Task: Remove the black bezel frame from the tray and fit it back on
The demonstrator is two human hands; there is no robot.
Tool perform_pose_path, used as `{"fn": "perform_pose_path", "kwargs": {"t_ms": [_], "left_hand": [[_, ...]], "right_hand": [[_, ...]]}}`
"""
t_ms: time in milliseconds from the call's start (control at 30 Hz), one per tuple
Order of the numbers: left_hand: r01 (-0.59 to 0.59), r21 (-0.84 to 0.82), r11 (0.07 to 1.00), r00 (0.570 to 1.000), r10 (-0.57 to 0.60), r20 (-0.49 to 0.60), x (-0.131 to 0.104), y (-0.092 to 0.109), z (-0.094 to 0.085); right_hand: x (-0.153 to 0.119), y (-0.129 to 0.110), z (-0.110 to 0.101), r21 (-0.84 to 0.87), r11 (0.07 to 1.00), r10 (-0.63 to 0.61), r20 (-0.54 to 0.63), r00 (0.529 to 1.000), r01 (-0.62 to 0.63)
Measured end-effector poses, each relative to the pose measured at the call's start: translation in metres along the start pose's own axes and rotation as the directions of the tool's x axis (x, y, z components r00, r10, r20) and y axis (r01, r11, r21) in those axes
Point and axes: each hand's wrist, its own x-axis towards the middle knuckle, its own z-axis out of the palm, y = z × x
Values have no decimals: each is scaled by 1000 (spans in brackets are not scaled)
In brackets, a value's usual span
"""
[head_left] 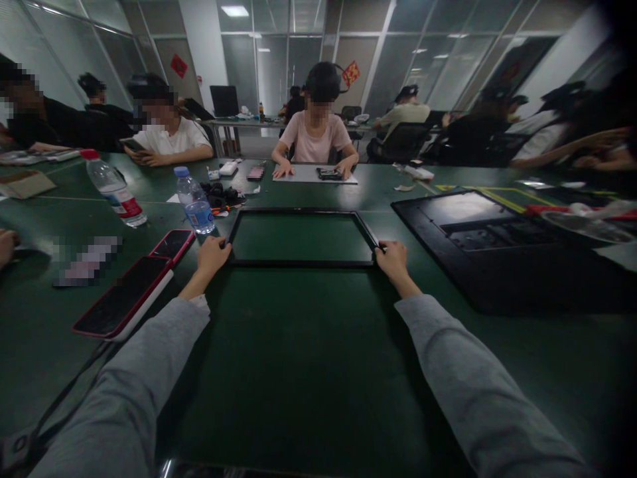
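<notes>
A thin black rectangular frame [301, 238] lies flat on the green table [308, 372], open in the middle so the tabletop shows through it. All places below are told from this frame.

The left hand [211, 254] is closed on the frame's near left corner, fingers curled over the edge. The right hand [393, 256] grips the near right corner the same way, thumb on the side rail. Both grey sleeves run back from the near rail toward the camera.

On the near side of the frame the table is bare between the two forearms, a broad stretch of free surface. Beyond the far rail a short bare strip lies before a white mat [314, 174] where a seated person rests both hands.

Left of the frame, room is tight: a water bottle [195, 200] stands just off the far left corner, a red-edged phone [172, 244] lies just beside the left hand, and a larger red-cased tablet [124, 299] sits nearer the camera, close to the left forearm. A second bottle [113, 188] leans further left.

Right of the frame, a big black panel [497, 245] lies near, a narrow green gap between its edge and the right rail
</notes>
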Motion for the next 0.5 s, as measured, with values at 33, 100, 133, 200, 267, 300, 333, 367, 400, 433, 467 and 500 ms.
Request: {"fn": "perform_pose_path", "kwargs": {"t_ms": [33,100,133,200,267,300,333,367,400,433,467,500], "left_hand": [[-1,-5,1000,1000,1,0,0,0,0],[-3,-16,1000,1000,3,4,1,-1,1],[-2,-20,1000,1000,3,4,1,-1,1],[1,-28,1000,1000,-1,-4,1,-2,1],[2,-33,999,1000,-3,-16,1,-2,2],[1,-33,999,1000,-2,-19,1,-2,2],[0,-31,1000,1000,-1,-19,1,-2,2],[-1,-30,1000,1000,1,-15,1,-1,1],[-3,-33,999,1000,2,-13,1,-1,1],[-6,-42,999,1000,6,-14,1,-1,1],[-13,-58,998,1000,12,-17,0,0,0],[-23,-79,997,1000,21,-21,0,0,0]], "right_hand": [[0,1,1,-3,1000,-3,-1,1000,3],[0,2,2,-17,1000,-10,3,1000,10],[0,3,2,-24,1000,-15,5,1000,15],[0,3,2,-34,999,-22,7,1000,22],[0,3,2,-30,999,-20,-2,1000,20],[0,3,2,-24,1000,-20,-7,1000,20],[0,3,2,-16,1000,-22,-12,1000,22],[0,3,2,-9,1000,-26,-15,1000,26],[0,2,1,-2,1000,-31,-14,999,31],[0,2,1,3,999,-36,-10,999,36],[1,1,0,7,999,-41,-6,999,41],[1,0,-1,13,999,-45,-2,999,45]]}}
